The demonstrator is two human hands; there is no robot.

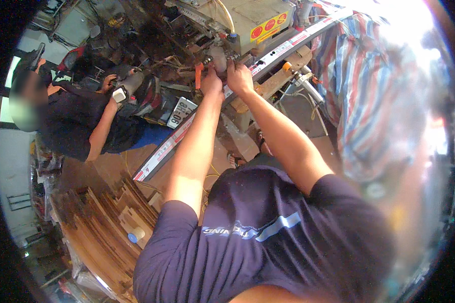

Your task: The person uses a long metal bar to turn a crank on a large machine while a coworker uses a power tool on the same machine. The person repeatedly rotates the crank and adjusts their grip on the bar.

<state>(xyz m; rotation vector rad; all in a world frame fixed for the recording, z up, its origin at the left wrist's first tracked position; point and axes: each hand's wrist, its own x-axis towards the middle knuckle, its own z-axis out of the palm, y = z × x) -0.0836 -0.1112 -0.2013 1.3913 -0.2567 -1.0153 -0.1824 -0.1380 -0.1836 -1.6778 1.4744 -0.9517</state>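
Observation:
Both my arms reach forward over a long, narrow bar (pixel 159 157) with a printed white, red and black film, which slants from lower left to upper right. Beyond its far edge, my left hand (pixel 212 82) is closed, fingers bent at a rounded grey machine part (pixel 217 58). My right hand (pixel 239 79) is close beside it, fingers curled by the same part's right side. What the fingertips grip is too small to make out. An orange strip-like piece (pixel 198 76) stands just left of my left hand.
A machine housing (pixel 247 22) with a yellow warning label stands ahead. At left, a person in dark clothes (pixel 81 113) works beside a motorbike with a number plate (pixel 181 112). Stacked brown strips (pixel 93 232) lie lower left. A striped tarp (pixel 364 91) hangs at right, near an orange-capped air cylinder (pixel 308 88).

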